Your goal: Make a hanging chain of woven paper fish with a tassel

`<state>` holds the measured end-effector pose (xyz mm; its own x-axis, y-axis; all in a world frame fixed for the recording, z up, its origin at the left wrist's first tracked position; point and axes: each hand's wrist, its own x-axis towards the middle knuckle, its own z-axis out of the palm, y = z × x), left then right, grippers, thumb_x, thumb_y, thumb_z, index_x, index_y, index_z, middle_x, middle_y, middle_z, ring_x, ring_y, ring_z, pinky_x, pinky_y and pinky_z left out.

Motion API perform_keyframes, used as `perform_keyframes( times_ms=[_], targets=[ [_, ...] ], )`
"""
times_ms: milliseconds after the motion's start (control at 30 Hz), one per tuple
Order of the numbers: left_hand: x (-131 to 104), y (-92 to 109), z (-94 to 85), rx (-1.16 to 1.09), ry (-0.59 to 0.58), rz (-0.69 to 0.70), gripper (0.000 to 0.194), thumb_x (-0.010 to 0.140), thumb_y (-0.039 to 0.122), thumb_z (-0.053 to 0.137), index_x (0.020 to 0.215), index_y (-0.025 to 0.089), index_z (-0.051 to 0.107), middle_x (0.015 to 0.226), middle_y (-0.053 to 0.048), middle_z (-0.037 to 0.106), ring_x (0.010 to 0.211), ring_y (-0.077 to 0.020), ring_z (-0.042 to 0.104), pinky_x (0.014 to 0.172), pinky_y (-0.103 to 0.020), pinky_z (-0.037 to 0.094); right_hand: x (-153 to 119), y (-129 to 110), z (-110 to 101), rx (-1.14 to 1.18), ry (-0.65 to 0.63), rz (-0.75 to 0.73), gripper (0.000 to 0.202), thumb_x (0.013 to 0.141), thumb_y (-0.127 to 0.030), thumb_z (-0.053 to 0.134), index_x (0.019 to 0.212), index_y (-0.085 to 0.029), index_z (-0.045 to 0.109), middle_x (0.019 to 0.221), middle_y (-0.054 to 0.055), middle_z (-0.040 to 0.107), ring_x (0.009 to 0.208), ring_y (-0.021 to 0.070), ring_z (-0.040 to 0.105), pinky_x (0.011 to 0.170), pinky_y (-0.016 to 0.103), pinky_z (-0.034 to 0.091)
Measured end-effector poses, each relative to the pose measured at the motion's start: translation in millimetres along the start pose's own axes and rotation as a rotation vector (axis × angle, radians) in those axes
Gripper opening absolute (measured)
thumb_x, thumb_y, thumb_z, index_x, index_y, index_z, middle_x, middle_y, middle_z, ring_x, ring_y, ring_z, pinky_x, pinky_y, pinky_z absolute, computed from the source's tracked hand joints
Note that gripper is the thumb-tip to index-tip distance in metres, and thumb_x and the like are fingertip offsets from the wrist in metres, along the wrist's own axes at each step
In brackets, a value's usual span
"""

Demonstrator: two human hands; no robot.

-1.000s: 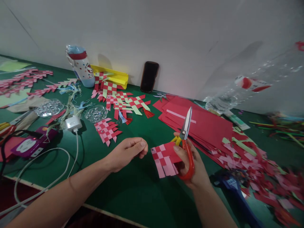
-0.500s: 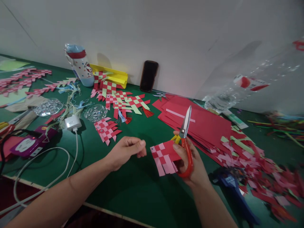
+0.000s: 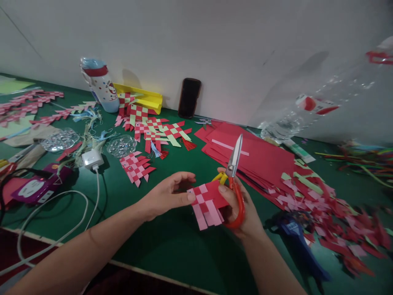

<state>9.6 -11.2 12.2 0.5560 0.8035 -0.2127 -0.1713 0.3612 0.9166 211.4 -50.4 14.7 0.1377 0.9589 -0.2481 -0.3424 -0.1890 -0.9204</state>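
Observation:
My right hand [image 3: 245, 207] holds a pair of scissors [image 3: 236, 157] with red-orange handles, blades pointing up and away. Between its thumb and fingers it also grips a woven paper fish [image 3: 205, 201] in red and pink checks, with loose pink strips hanging at the lower edge. My left hand [image 3: 172, 194] is at the fish's left corner, thumb tip over the edge and fingers apart from the thumb; whether the fingertips touch the back is hidden. Finished-looking woven fish [image 3: 137, 167] lie on the green table [image 3: 172, 250] beyond my left hand.
Red paper sheets [image 3: 260, 155] and paper scraps [image 3: 325, 209] lie right, near a blue-handled tool [image 3: 299, 246]. A phone [image 3: 189, 98] leans on the wall. A clear plastic bottle [image 3: 316, 104] tilts there. Left are a drink bottle [image 3: 102, 88], bead dishes [image 3: 122, 146] and a white cable [image 3: 86, 205].
My left hand has opened from a closed pinch and moved right to the paper fish's corner. My right hand still holds the scissors and fish, with the view shifted slightly.

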Motion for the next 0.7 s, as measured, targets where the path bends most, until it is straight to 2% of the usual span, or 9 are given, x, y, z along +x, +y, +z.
perform_keyframes(
  times_ms=[67,167,300,367,467,567,700],
  targets=[
    [1,-3,4.9,-0.048,-0.029,-0.081,0.048,0.064,0.024,0.084,0.108,0.020,0.063,0.108,-0.006,0.064,0.094,-0.0175,0.060,0.082,-0.030,0.048,-3,2,5,-0.019,-0.047,0.001,0.051,0.068,-0.037,0.080,0.114,-0.031,0.060,0.079,-0.003,0.059,0.058,0.0100,0.051,0.052,0.023,0.044],
    [3,-5,8.4,-0.133,-0.044,-0.143,0.043,0.061,0.020,0.085,0.099,0.017,0.065,0.086,-0.002,0.067,0.073,-0.0125,0.062,0.070,-0.025,0.051,-5,2,8,-0.037,-0.074,-0.026,0.051,0.071,-0.037,0.077,0.117,-0.034,0.057,0.086,-0.003,0.059,0.060,0.0098,0.051,0.054,0.023,0.044],
    [4,-1,1.7,-0.196,0.083,-0.102,0.037,0.061,0.022,0.086,0.091,0.015,0.067,0.082,-0.002,0.069,0.067,-0.0114,0.064,0.066,-0.024,0.053,-8,-3,2,-0.113,-0.060,-0.166,0.051,0.074,-0.036,0.075,0.121,-0.037,0.056,0.087,-0.002,0.056,0.069,0.0114,0.051,0.061,0.024,0.045],
    [5,2,-5.2,-0.228,0.164,-0.067,0.035,0.062,0.025,0.086,0.088,0.016,0.066,0.083,-0.002,0.069,0.067,-0.0117,0.065,0.066,-0.025,0.054,-9,-8,-3,-0.238,-0.074,-0.215,0.049,0.075,-0.038,0.075,0.120,-0.038,0.057,0.087,-0.002,0.055,0.068,0.0118,0.050,0.060,0.024,0.045],
    [5,7,-15.4,-0.256,0.279,0.007,0.027,0.067,0.029,0.084,0.079,0.016,0.063,0.072,0.002,0.064,0.063,-0.0097,0.062,0.060,-0.023,0.053,-11,-13,-6,-0.517,-0.134,-0.215,0.048,0.073,-0.037,0.075,0.119,-0.038,0.060,0.086,-0.001,0.056,0.061,0.0117,0.050,0.056,0.026,0.045],
    [5,10,-21.6,-0.279,0.325,0.089,0.024,0.072,0.031,0.081,0.078,0.016,0.063,0.072,0.003,0.063,0.064,-0.0087,0.061,0.062,-0.022,0.053,-11,-13,-5,-0.789,-0.185,-0.237,0.046,0.071,-0.037,0.076,0.116,-0.036,0.065,0.082,0.000,0.061,0.059,0.0134,0.051,0.058,0.029,0.047],
    [5,12,-22.8,-0.289,0.352,0.133,0.025,0.071,0.031,0.081,0.081,0.016,0.064,0.079,0.001,0.066,0.070,-0.0107,0.063,0.068,-0.025,0.054,-8,-6,-4,-0.979,-0.192,-0.297,0.043,0.071,-0.041,0.075,0.113,-0.036,0.068,0.082,0.001,0.065,0.059,0.0156,0.053,0.056,0.030,0.048]
  ],
)
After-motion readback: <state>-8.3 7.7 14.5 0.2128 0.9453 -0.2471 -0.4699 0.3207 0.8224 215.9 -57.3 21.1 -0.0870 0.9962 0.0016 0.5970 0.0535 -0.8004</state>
